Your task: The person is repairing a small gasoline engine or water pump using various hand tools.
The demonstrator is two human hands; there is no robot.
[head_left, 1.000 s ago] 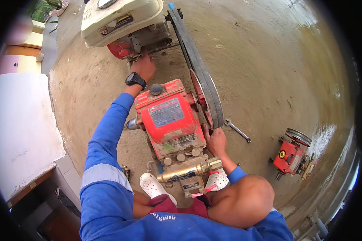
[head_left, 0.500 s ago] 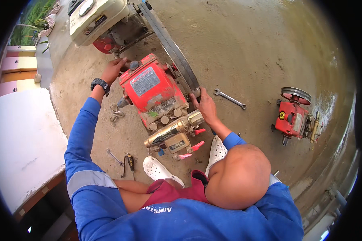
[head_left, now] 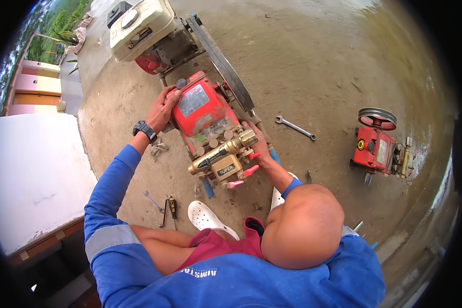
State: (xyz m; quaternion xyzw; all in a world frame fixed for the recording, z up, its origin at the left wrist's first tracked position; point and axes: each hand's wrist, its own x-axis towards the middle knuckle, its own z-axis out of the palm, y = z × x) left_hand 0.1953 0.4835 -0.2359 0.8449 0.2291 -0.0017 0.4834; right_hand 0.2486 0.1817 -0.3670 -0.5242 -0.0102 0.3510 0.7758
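A red power sprayer pump sits in front of me on a metal frame, its brass outlet block and pink valve levers toward me. My left hand is closed around the pump's left side below the black cap, thumb on top. Down at the right side, my right hand grips the pump beside the brass fitting; its fingertips are partly hidden. A black drive belt runs along the far right side of the pump, up to a cream-tanked engine.
A combination wrench lies on the concrete to the right. Further right stands a second red pump with a pulley. By my left shoe are a screwdriver, a hex key and a small wrench. A white surface is at left.
My left hand has come down from beside the cap onto the pump's side. My right hand has moved from the belt's near end to the pump's lower right side. The view has shifted slightly.
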